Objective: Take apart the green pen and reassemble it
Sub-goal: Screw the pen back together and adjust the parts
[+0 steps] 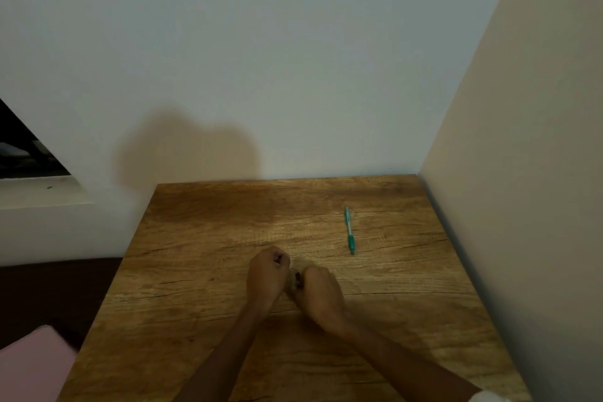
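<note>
Hands curled together at mid-counter: left hand, right hand, contents unclear. Green pen well apart, untouched.

Wooden table filled the lower centre; pale wall stood above, beige panel at right, pink object at lower left.

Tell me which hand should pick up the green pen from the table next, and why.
Right, probably. The green pen lies untouched on the table, ahead and to the right of both hands. The right hand sits nearer it. The left hand would have to cross over the right.
</note>
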